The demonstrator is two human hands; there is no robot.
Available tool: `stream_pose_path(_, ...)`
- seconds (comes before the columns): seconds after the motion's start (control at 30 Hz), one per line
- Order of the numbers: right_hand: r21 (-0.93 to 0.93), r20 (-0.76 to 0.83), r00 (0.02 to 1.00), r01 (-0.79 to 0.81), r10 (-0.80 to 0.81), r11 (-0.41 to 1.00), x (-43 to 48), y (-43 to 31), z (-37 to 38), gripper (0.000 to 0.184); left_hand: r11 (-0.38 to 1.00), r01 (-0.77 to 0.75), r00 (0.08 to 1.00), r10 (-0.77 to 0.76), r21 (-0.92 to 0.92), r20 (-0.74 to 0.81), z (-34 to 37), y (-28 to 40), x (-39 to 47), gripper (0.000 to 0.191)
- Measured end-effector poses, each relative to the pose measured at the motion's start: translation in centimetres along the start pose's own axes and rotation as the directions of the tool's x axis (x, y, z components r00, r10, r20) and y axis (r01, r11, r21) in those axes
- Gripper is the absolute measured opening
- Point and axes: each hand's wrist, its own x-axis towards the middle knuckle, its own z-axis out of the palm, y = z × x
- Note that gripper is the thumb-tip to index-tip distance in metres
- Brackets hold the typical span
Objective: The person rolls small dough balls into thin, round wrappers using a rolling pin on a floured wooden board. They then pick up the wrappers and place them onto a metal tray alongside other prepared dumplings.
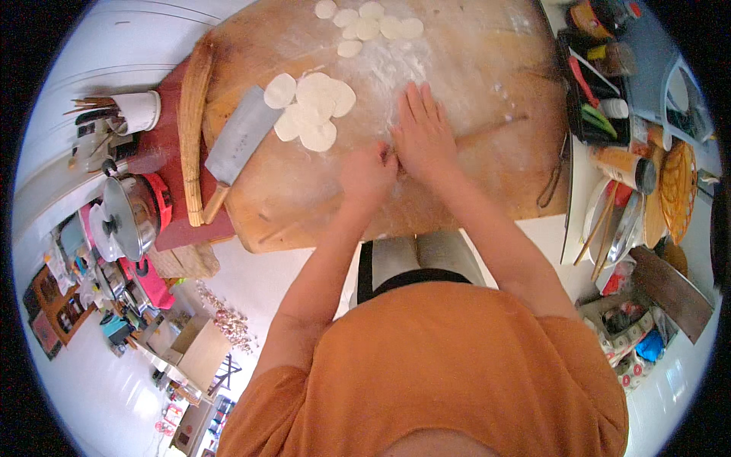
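My right hand (424,134) lies on the floured wooden board (485,188), its fingers stretched forward and close together. Beside it, nearly touching, my left hand (371,171) is curled and blurred; whether it holds something is hidden. Flat rounds of dough (317,105) overlap in a pile ahead of my left hand. More dough rounds (368,25) lie at the far edge of the view, near a patch of loose flour (400,60). A cleaver (243,134) rests left of the nearer pile, its wooden handle towards me.
Left of the board are a long bundled whisk or brush (194,131), a cup with chopsticks (140,111) and a lidded pot (128,217). On the right stand a black tray of kitchen items (597,134), a jar (619,165), bowls with chopsticks (625,228) and a woven basket (679,194).
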Motion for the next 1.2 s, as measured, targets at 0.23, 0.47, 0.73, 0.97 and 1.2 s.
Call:
stream_pose_path(0.23,-0.033,0.210,0.972,0.111,-0.102,0.993,-10.3,1.9,-2.6,0.066,0.991,-0.110,0.810,0.132,0.074,-0.572,-4.2,-5.3,2.4,0.023)
stream_pose_path(0.47,-0.018,0.203,0.967,0.157,-0.150,0.987,-11.1,2.1,-1.3,0.071,0.984,-0.179,0.875,0.171,0.025,-0.454,-7.4,-2.9,15.8,0.027)
stream_pose_path(0.73,0.043,0.179,0.977,0.114,-0.120,0.993,-11.5,2.5,-1.3,0.069,0.988,-0.156,0.984,0.157,0.021,-0.088,-7.4,-0.7,15.1,0.018)
stream_pose_path(0.97,0.058,0.175,0.977,0.110,-0.119,0.992,-11.7,2.8,-1.0,0.069,0.732,-0.673,0.738,0.674,0.100,0.034,-2.4,-1.6,8.8,0.018)
stream_pose_path(1.2,0.014,0.198,0.971,0.133,-0.133,0.991,-11.2,3.0,-0.7,0.070,0.866,-0.473,0.817,0.501,0.163,-0.286,-0.8,4.3,11.2,0.061)
